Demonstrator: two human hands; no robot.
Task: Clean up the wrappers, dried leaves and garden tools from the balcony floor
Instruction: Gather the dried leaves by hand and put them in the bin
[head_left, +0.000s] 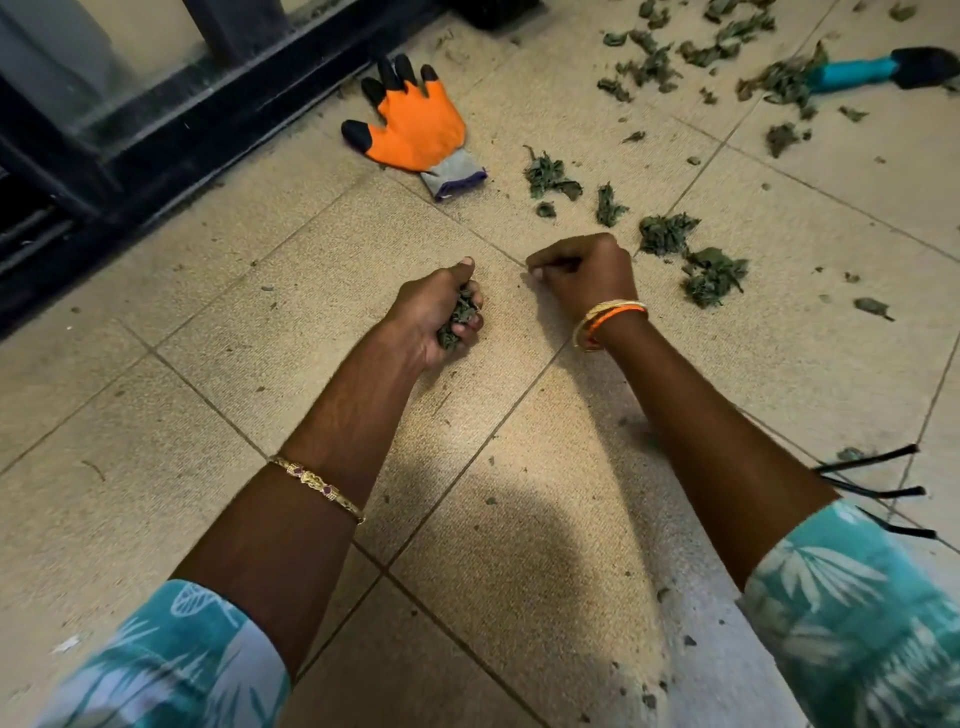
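Note:
My left hand (436, 317) grips a clump of dried leaves (457, 322) just above the tiled floor. To its right, my right hand (582, 270) is curled in a fist with knuckles up; I cannot see anything inside it. More dried green leaves (711, 275) lie right of that hand and scatter toward the far right (649, 67). An orange garden glove (415, 124) with black fingertips lies flat beyond my hands. A garden tool with a blue handle (857, 70) lies at the top right, half buried in leaves.
A dark door frame and sliding track (156, 135) run along the left edge of the beige tiles. The black prongs of a small rake (878, 488) stick out behind my right forearm. Fine crumbs dot the floor near the bottom right.

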